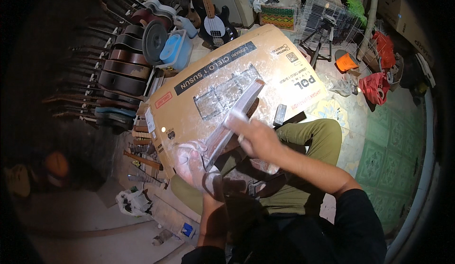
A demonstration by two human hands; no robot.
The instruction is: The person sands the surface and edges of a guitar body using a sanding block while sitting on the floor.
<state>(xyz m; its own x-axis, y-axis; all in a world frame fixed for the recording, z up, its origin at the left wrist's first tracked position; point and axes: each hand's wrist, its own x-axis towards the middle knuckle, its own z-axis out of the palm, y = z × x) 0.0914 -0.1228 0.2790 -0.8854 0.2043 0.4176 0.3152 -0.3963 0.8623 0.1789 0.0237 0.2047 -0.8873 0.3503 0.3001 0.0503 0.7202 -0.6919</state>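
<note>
A long, slightly curved wooden piece (249, 95), brown with a pale dusty edge, slants up and away from my lap over a flattened cardboard box. My left hand (192, 162), coated in white dust, closes round its near end. Around the middle of the wood, my right hand (260, 141) is closed on a pale block (235, 122) that touches the upper face. Motion blurs the block and the fingers, so its exact kind is unclear. A small dark block (279, 114) stands on the cardboard by my right knee.
The dusty cardboard (275, 50) covers the floor ahead. Several guitars (125, 69) stand racked at left, beside a blue plastic tub (175, 48). A black bass guitar (215, 24) stands at the back. A wire cage (327, 15), an orange container (346, 62) and red bags (374, 88) lie right.
</note>
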